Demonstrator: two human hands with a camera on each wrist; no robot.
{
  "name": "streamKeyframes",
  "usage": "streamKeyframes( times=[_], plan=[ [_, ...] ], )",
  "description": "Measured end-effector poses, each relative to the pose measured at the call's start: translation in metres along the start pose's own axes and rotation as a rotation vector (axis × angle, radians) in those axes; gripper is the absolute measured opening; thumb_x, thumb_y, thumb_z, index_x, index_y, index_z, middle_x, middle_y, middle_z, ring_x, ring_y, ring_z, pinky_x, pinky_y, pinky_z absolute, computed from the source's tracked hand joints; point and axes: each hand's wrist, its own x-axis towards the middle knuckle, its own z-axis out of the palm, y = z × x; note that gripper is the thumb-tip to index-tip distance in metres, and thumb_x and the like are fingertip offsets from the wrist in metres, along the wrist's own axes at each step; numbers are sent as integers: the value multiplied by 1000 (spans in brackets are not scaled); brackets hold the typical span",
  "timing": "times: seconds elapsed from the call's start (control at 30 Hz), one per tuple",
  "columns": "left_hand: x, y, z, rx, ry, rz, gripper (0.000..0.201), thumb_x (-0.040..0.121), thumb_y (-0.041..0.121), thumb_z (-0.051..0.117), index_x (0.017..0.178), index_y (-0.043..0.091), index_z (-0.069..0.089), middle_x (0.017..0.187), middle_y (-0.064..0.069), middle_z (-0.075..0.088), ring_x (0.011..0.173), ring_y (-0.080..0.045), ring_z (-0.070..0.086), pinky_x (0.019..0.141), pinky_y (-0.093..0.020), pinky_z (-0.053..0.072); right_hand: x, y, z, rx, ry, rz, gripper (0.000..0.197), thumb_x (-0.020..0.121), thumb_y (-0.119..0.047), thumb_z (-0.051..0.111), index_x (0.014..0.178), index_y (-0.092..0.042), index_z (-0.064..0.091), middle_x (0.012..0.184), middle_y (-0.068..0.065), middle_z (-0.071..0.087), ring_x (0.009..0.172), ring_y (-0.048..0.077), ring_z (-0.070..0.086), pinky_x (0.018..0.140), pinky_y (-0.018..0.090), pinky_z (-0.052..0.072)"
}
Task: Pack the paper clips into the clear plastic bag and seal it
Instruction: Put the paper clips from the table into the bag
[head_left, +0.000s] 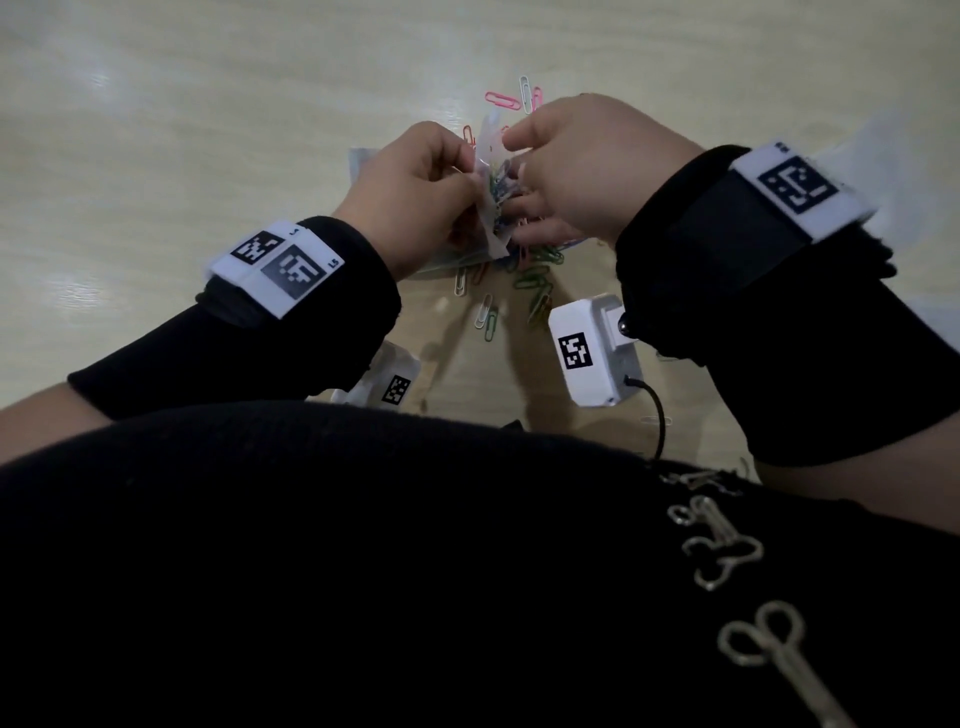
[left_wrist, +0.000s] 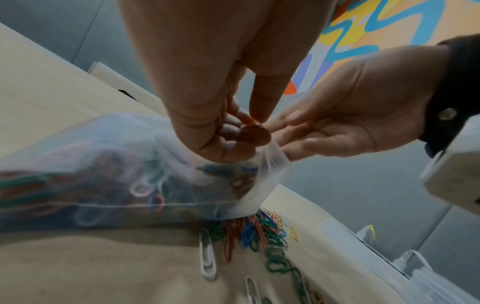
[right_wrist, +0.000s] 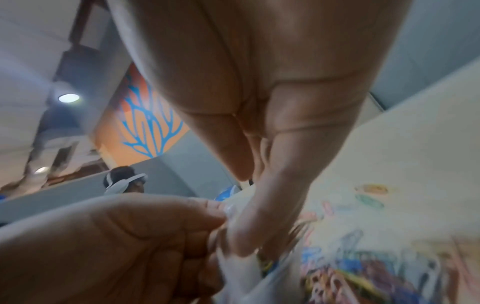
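Both hands are raised just above the pale wooden table (head_left: 156, 130), meeting at the mouth of one clear plastic bag (left_wrist: 103, 164). The left hand (head_left: 415, 192) has its fingers curled in, pinching the edge of the bag's opening between thumb and fingertips, knuckles turned up and wrist bent down. The right hand (head_left: 582, 171) comes in from the other side; its fingers (left_wrist: 306, 142) lie fairly straight and relaxed at the bag's mouth, touching the plastic, and whether they pinch anything I cannot tell. The bag hangs from the left hand's grip with its lower edge close to the table, bulging with a jumble of coloured paper clips (left_wrist: 145, 189), too many and too blurred to count. More loose clips (left_wrist: 254, 232) lie in a heap on the table right beneath the bag's corner, green, red, blue and yellow ones tangled together, with two white clips (left_wrist: 207, 259) lying apart nearer the left wrist. At the far side of the hands at least two pink clips (head_left: 501, 100) and one white lie separately. Each wrist carries a black band with white marker blocks (head_left: 280, 265).
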Motion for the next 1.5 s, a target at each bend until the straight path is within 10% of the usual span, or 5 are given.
streamKeyframes(
  times=[0.23, 0.53, 0.7, 1.07, 1.5],
  plan=[
    [-1, 0, -8, -44, 80, -24, 9, 69, 16, 51, 69, 24, 54, 58, 0, 54, 50, -18, 48, 52, -26, 38, 29, 17, -22, -372, 412, -94, 35, 96, -30, 43, 122, -11, 57, 124, 9, 59, 109, 27, 59, 94, 35, 47],
    [-5, 6, -20, -100, 199, -10, 7, 70, 20, 49, 67, 24, 54, 52, 9, 49, 47, -10, 43, 50, -22, 35, 53, 56, 5, -901, -49, -168, 79, 91, -58, 44, 151, -19, 10, 161, 10, -4, 148, 29, 0, 120, 48, 13],
    [-5, 9, -27, -109, 264, 6, 7, 68, 20, 48, 65, 24, 53, 48, 13, 48, 48, -8, 42, 50, -22, 34, 47, 39, 6, -811, 230, -244, 51, 90, -44, 53, 132, -16, 45, 136, 10, 40, 125, 31, 42, 100, 42, 40],
    [-7, 8, -33, -192, 268, -5, 8, 71, 16, 48, 67, 21, 53, 46, 12, 49, 45, -9, 44, 50, -19, 38, 54, 45, 27, -926, -49, -470, 89, 76, -70, 54, 147, -27, 24, 156, 5, 16, 143, 28, 20, 117, 47, 24],
    [-7, 8, -12, -122, 101, 12, 10, 77, 14, 54, 70, 21, 55, 49, 8, 56, 45, -13, 49, 48, -23, 40, 23, 55, -3, -659, 243, -254, 22, 89, -19, 58, 109, -21, 66, 118, 7, 61, 112, 28, 54, 93, 31, 41]
  ],
)
